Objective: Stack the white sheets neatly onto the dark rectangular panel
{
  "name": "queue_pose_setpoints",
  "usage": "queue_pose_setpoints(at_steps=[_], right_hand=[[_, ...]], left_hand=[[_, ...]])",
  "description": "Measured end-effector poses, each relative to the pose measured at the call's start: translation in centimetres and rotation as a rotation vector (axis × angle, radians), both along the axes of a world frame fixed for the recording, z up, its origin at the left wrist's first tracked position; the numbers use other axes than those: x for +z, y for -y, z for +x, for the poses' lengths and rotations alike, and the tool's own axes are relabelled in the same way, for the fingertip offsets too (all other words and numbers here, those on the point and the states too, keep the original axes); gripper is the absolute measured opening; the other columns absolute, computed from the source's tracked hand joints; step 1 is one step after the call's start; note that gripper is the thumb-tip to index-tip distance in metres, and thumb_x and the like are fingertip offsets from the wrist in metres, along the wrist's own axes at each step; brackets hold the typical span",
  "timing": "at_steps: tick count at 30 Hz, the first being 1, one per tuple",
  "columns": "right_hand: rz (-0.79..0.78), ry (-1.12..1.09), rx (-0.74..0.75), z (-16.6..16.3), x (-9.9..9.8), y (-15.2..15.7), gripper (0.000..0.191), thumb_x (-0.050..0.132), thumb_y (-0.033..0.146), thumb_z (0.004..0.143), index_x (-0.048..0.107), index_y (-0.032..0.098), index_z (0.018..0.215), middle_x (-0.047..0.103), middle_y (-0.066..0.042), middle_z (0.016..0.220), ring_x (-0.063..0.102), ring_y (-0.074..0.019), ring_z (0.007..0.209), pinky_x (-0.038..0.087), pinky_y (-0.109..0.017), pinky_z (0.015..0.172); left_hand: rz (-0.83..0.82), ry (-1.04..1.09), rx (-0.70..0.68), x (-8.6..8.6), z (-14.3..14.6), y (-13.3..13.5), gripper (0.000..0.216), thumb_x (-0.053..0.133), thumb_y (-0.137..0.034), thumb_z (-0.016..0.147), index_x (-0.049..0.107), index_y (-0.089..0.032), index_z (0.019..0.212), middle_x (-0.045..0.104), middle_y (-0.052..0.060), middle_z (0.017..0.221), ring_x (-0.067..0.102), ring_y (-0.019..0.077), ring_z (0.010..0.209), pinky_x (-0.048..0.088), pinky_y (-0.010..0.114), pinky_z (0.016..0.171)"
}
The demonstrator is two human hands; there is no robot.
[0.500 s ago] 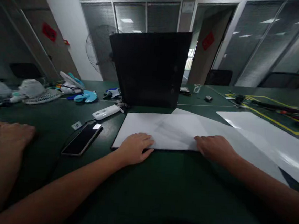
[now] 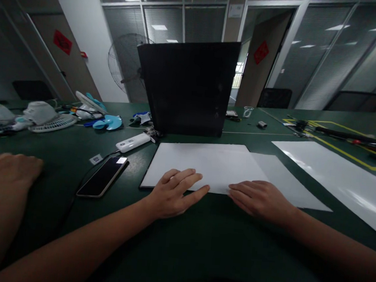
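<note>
A white sheet of paper [image 2: 212,164] lies flat on a thin dark board on the green table [image 2: 199,246]. My left hand [image 2: 174,194] rests at the sheet's near edge, fingers spread flat, fingertips on the paper. My right hand [image 2: 261,201] lies flat beside it at the same edge, fingers stretched towards the left hand. Neither hand holds anything. A second white sheet [image 2: 288,186] sticks out from under the first on the right.
A black panel [image 2: 188,89] stands upright behind the paper. A dark phone [image 2: 102,175] on a cable and a white device [image 2: 132,142] lie to the left. Another person's hand [image 2: 10,169] rests at far left. Fan parts [image 2: 54,122] sit back left, a large white sheet [image 2: 335,174] right.
The top sheet, raised and creased before, now lies flat. Both my hands have slid a little towards me and each other, fingers stretched out.
</note>
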State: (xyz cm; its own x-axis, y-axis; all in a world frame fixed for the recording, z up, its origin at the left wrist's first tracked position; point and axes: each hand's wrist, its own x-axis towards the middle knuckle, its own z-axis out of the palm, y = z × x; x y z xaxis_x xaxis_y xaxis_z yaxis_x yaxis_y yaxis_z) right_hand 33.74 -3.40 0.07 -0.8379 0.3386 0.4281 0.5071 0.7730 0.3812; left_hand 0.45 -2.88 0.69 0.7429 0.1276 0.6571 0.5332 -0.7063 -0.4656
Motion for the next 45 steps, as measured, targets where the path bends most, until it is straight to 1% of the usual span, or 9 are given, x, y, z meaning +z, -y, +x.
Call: queue_pose_setpoints(at_steps=[3,7,11,15,20,24,31,34,45], right_hand=[[-0.014,-0.058,0.045,-0.1,0.1,0.0,0.024,0.051,0.020,0.105,0.073,0.017,0.113,0.077,-0.006,0.111,0.073,-0.0156,0.087,0.060,-0.030,0.070],[-0.034,-0.054,-0.002,0.3,0.1,-0.5,0.026,0.054,0.020,0.102,0.072,0.016,0.120,0.077,-0.008,0.113,0.074,-0.0178,0.091,0.061,-0.032,0.072],[-0.078,-0.004,-0.145,1.5,0.1,-1.2,0.037,0.057,0.021,0.098,0.067,0.016,0.132,0.076,-0.010,0.115,0.074,-0.0214,0.093,0.060,-0.035,0.072],[-0.081,0.028,-0.241,2.8,0.1,-2.0,0.036,0.059,0.023,0.096,0.069,0.019,0.131,0.077,-0.010,0.111,0.073,-0.0221,0.090,0.058,-0.035,0.073],[-0.110,0.066,-0.284,3.7,0.1,-2.6,0.034,0.055,0.024,0.099,0.070,0.020,0.129,0.077,-0.009,0.108,0.072,-0.0213,0.084,0.056,-0.034,0.068],[-0.156,0.057,-0.267,3.9,-0.4,-2.9,0.034,0.056,0.023,0.100,0.070,0.021,0.130,0.077,-0.008,0.108,0.072,-0.0201,0.086,0.056,-0.034,0.072],[-0.177,0.022,-0.168,3.7,-0.4,-3.2,0.029,0.056,0.019,0.099,0.074,0.019,0.121,0.077,-0.007,0.108,0.073,-0.0185,0.088,0.059,-0.034,0.074],[-0.189,0.004,-0.143,3.4,-0.3,-3.2,0.028,0.056,0.018,0.099,0.075,0.020,0.120,0.077,-0.006,0.108,0.073,-0.0177,0.089,0.061,-0.034,0.076],[-0.194,-0.039,-0.117,3.1,-0.7,-3.4,0.027,0.055,0.024,0.103,0.076,0.021,0.119,0.077,-0.005,0.108,0.074,-0.0175,0.092,0.061,-0.035,0.080]], left_hand=[[0.005,-0.107,-0.010,0.2,0.5,0.2,0.029,0.065,-0.019,0.101,0.067,-0.023,0.130,0.072,0.007,0.130,0.063,0.0239,0.121,0.045,0.039,0.098],[-0.075,-0.191,0.046,0.4,0.7,-0.1,0.014,0.059,-0.013,0.102,0.072,-0.016,0.106,0.076,0.006,0.098,0.067,0.0210,0.087,0.048,0.036,0.078],[-0.179,-0.183,0.295,1.4,0.4,0.3,0.010,0.061,-0.013,0.095,0.071,-0.016,0.094,0.072,0.008,0.088,0.064,0.0247,0.081,0.048,0.039,0.073],[-0.322,-0.169,0.596,2.7,0.6,0.9,0.011,0.064,-0.012,0.088,0.072,-0.015,0.095,0.072,0.012,0.088,0.066,0.0305,0.085,0.049,0.044,0.078],[-0.465,-0.212,0.783,3.1,0.8,0.7,0.016,0.063,-0.013,0.087,0.074,-0.013,0.099,0.075,0.016,0.092,0.070,0.0350,0.092,0.049,0.047,0.083],[-0.477,-0.218,0.765,2.8,0.8,0.6,0.018,0.060,-0.018,0.089,0.073,-0.012,0.100,0.074,0.016,0.093,0.069,0.0355,0.093,0.049,0.048,0.084],[-0.547,-0.258,0.536,1.8,1.2,0.8,0.021,0.059,-0.023,0.090,0.071,-0.015,0.106,0.072,0.014,0.104,0.066,0.0322,0.096,0.052,0.047,0.084],[-0.557,-0.296,0.484,1.3,1.2,0.7,0.021,0.059,-0.023,0.092,0.071,-0.015,0.108,0.072,0.014,0.104,0.066,0.0310,0.095,0.054,0.046,0.083],[-0.609,-0.329,0.506,1.3,1.1,0.2,0.020,0.057,-0.019,0.097,0.072,-0.014,0.108,0.075,0.013,0.101,0.070,0.0305,0.094,0.055,0.045,0.082]])
